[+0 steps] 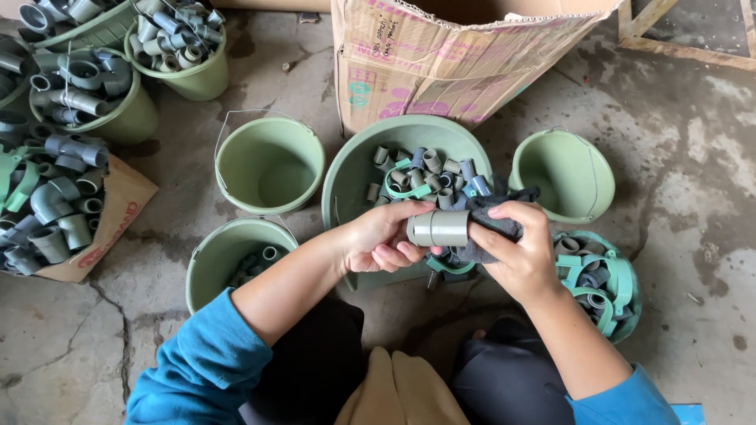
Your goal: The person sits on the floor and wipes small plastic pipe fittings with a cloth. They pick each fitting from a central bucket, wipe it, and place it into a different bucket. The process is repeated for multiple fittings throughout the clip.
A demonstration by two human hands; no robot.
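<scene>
My left hand (pixel 383 238) grips a short grey pipe coupling (pixel 438 228) by its left end, holding it level above a large green basin (pixel 354 169). My right hand (pixel 516 252) clutches a dark cloth (pixel 494 216) pressed against the coupling's right end. The basin holds several grey pipe fittings (pixel 431 175) and green clamps. Both blue sleeves reach in from the bottom of the view.
Empty green buckets stand at left (pixel 269 164) and right (pixel 561 175). A bucket (pixel 228 252) at lower left holds a few fittings; another (pixel 602 283) at right holds clamps and fittings. More filled buckets (pixel 179 43) and loose fittings (pixel 55 205) lie far left. A cardboard box (pixel 449 55) stands behind.
</scene>
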